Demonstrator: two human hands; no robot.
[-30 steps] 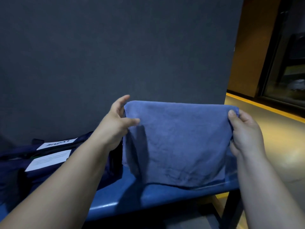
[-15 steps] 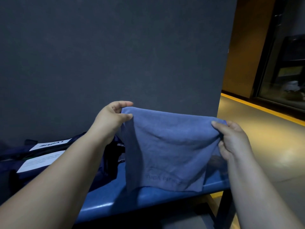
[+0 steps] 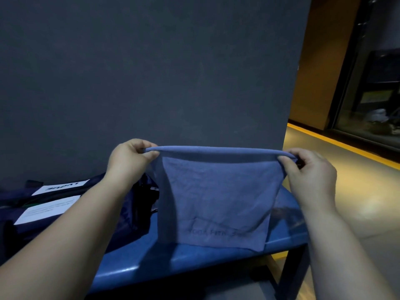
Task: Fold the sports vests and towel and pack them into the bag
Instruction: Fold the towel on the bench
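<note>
The navy bag lies at the left of the blue tabletop. Your left hand pinches one top corner of the blue towel, your right hand the other. The towel hangs stretched over the tabletop.

— What is the towel in the middle of the frame like?
— It's soft blue cloth, matt, with a fine nap and light creases.
— And the bench along the bottom?
— Your bench seat is smooth and glossy, plastic or vinyl by its look, with a bright highlight on its front edge at lower left.
— The bag at left?
— Dark navy fabric with a slight sheen. The white labels on it look like matt paper.
— The rest?
— The wall you face is dark grey, matt and finely grained. The floor at right is smooth with a soft sheen. The pane at far right is reflective glass.
</note>
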